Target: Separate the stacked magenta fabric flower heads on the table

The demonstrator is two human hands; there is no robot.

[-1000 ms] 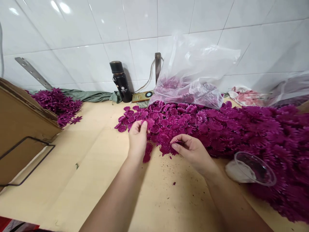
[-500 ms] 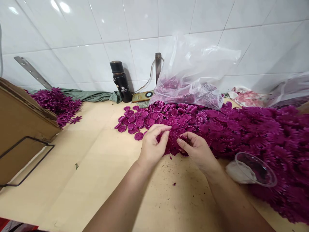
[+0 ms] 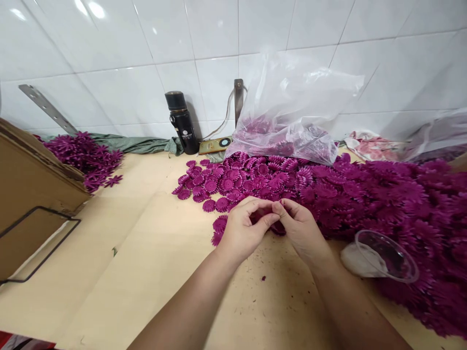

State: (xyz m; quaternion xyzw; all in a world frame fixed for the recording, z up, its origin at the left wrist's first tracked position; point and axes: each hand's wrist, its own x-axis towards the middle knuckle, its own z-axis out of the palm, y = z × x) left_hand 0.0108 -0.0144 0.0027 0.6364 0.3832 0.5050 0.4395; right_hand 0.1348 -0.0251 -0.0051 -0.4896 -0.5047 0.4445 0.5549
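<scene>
My left hand (image 3: 246,226) and my right hand (image 3: 302,226) meet fingertip to fingertip at the near edge of a heap of purple artificial flower pieces (image 3: 328,194). The right thumb and fingers are closed on a purple flower piece (image 3: 279,227), which is mostly hidden behind them. My left thumb and forefinger are pinched against the right fingertips; what lies between them is too covered to make out. Small cupped purple flower pieces (image 3: 222,204) lie beyond and to the left of my left hand.
A clear plastic bag (image 3: 292,126) rests behind the heap. At right stands a clear plastic cup (image 3: 397,262) beside white material (image 3: 361,260). A black bottle (image 3: 183,124) is by the wall. Left are a cardboard box (image 3: 32,175), a wire frame (image 3: 51,248) and more purple pieces (image 3: 87,158).
My left hand has moved right and slightly toward me, closing the gap to my right hand. More cupped pieces now show where it was. The right hand has barely moved.
</scene>
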